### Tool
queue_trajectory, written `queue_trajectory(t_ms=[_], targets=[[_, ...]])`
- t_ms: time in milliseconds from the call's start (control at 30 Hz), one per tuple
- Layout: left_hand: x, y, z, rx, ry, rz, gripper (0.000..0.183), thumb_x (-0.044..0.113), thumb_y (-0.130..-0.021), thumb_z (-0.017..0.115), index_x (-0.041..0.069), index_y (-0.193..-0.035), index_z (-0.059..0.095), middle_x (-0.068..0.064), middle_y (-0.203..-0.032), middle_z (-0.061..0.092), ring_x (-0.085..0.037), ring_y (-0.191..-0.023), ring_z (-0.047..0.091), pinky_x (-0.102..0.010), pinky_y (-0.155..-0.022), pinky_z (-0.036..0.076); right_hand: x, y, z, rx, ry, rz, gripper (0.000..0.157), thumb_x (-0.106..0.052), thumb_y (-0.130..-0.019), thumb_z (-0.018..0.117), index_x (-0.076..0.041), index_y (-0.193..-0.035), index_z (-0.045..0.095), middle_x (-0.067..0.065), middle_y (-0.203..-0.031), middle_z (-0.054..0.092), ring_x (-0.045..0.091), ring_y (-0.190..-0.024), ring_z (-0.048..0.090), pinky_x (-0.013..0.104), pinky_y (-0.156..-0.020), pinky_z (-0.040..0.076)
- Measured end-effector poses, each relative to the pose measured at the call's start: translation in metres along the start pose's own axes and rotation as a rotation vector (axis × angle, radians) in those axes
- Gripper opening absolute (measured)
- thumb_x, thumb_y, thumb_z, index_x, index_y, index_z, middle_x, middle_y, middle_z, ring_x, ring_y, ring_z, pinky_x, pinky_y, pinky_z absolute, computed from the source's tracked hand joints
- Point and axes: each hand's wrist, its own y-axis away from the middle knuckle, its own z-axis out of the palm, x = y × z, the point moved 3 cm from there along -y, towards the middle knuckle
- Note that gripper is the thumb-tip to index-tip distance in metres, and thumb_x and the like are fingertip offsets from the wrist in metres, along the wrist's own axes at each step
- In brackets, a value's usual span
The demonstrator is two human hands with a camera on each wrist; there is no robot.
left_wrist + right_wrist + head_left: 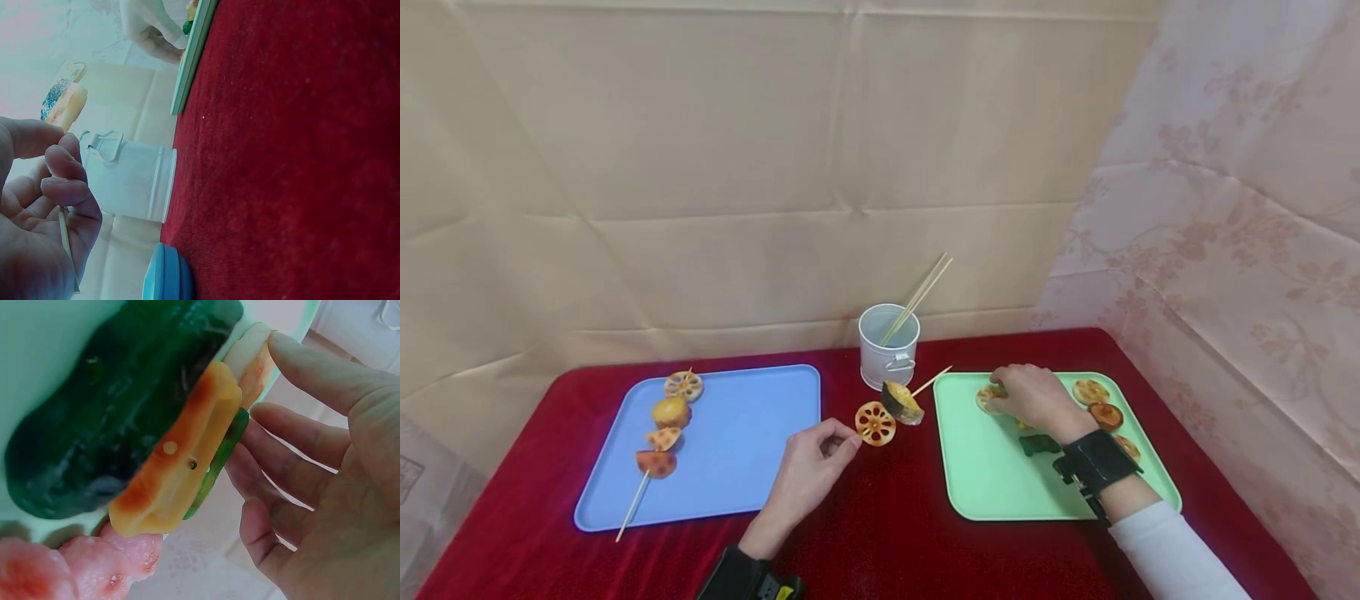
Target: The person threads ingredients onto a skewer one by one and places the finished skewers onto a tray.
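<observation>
My left hand (811, 468) pinches a bamboo skewer (932, 381) between thumb and fingers, above the red cloth between the trays. Threaded on it are a lotus root slice (876, 423) and a dark-rinded yellow pumpkin slice (902, 403). In the left wrist view the stick's tail (65, 240) runs behind my curled fingers. Over the green tray (992, 496), my right hand (1037, 402) holds another lotus root slice (987, 400) at its edge. The right wrist view shows the thumb and index finger on that pale slice (252, 365). A yellow-orange piece (181, 456) and a dark green piece (112, 419) lie beside it.
Several browned round slices (1105, 415) lie at the green tray's right. A white bucket (887, 367) with bamboo skewers (917, 300) stands at the back middle. On the blue tray (745, 450) at left lies a loaded skewer (658, 437). Pink pieces (69, 565) show in the right wrist view.
</observation>
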Motion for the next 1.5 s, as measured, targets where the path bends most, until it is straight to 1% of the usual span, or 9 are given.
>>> queue_trajectory(t_ms=[300,500,667,767,900,1100,1267,1333,1500], targets=[[0.001,-0.001,0.0,-0.006,-0.002,-0.002,0.005,0.009,-0.094,0.072,0.009,-0.09,0.075,0.006,-0.071,0.06,-0.01,-0.064,0.052,-0.024,-0.058,0.041,-0.001,0.003,0.0,0.046,0.012,-0.043,0.035,-0.025,-0.085,0.085,0.0,-0.108,0.076,0.01,-0.093,0.07,0.029,-0.086,0.063,0.048,-0.079,0.051],[0.0,-0.001,0.0,-0.004,-0.004,-0.003,0.006,0.009,-0.094,0.072,0.008,-0.09,0.075,0.006,-0.07,0.06,-0.009,-0.063,0.051,-0.024,-0.058,0.041,-0.003,0.007,-0.001,0.062,-0.027,-0.044,0.033,-0.028,-0.084,0.087,-0.004,-0.1,0.071,0.003,-0.085,0.061,0.022,-0.08,0.054,0.039,-0.073,0.045],[0.0,-0.001,0.0,-0.008,-0.005,-0.007,0.006,0.01,-0.095,0.072,0.009,-0.09,0.075,0.006,-0.07,0.06,-0.009,-0.064,0.051,-0.024,-0.058,0.041,-0.006,0.013,-0.001,0.1,-0.106,-0.039,0.025,-0.023,-0.088,0.084,-0.009,-0.095,0.064,-0.004,-0.075,0.056,0.014,-0.069,0.049,0.032,-0.063,0.041],[0.0,-0.001,0.0,-0.017,-0.002,-0.011,0.006,0.01,-0.095,0.072,0.008,-0.091,0.075,0.006,-0.07,0.06,-0.01,-0.063,0.05,-0.024,-0.057,0.04,-0.008,0.018,0.001,0.12,-0.141,-0.03,0.023,-0.021,-0.09,0.082,-0.011,-0.094,0.062,-0.006,-0.072,0.053,0.012,-0.065,0.046,0.031,-0.059,0.037],[0.0,-0.001,0.0,-0.025,0.004,-0.016,0.007,0.011,-0.096,0.072,0.007,-0.092,0.076,0.005,-0.07,0.059,-0.009,-0.063,0.05,-0.024,-0.057,0.04,-0.01,0.021,0.003,0.141,-0.135,-0.043,0.023,-0.02,-0.09,0.082,-0.013,-0.094,0.061,-0.006,-0.071,0.05,0.012,-0.065,0.044,0.031,-0.06,0.036],[0.001,-0.001,0.0,-0.026,0.008,-0.016,0.007,0.011,-0.096,0.072,0.007,-0.092,0.075,0.005,-0.07,0.059,-0.01,-0.063,0.05,-0.024,-0.057,0.039,-0.013,0.022,0.002,0.156,-0.109,-0.057,0.021,-0.018,-0.09,0.082,-0.011,-0.096,0.063,-0.007,-0.073,0.053,0.012,-0.066,0.046,0.033,-0.061,0.039],[0.001,-0.001,0.0,-0.024,0.006,-0.017,0.006,0.01,-0.095,0.071,0.007,-0.092,0.075,0.005,-0.07,0.06,-0.009,-0.063,0.05,-0.024,-0.057,0.04,-0.015,0.026,0.0,0.194,-0.178,-0.008,0.018,-0.016,-0.091,0.08,-0.009,-0.102,0.068,-0.005,-0.077,0.057,0.012,-0.067,0.047,0.032,-0.06,0.039],[0.001,-0.001,0.0,-0.022,0.005,-0.016,0.006,0.01,-0.095,0.071,0.006,-0.091,0.075,0.005,-0.07,0.06,-0.009,-0.063,0.05,-0.024,-0.057,0.04,-0.016,0.027,-0.002,0.22,-0.219,0.018,0.019,-0.017,-0.091,0.08,-0.009,-0.105,0.069,-0.003,-0.08,0.061,0.013,-0.068,0.05,0.032,-0.06,0.041],[0.001,-0.001,0.0,-0.02,0.007,-0.02,0.006,0.01,-0.095,0.072,0.008,-0.09,0.075,0.005,-0.07,0.059,-0.01,-0.063,0.05,-0.024,-0.057,0.04,-0.022,0.026,-0.005,0.317,-0.279,0.049,0.023,-0.02,-0.091,0.081,-0.009,-0.107,0.07,0.0,-0.091,0.072,0.018,-0.079,0.066,0.035,-0.064,0.048]])
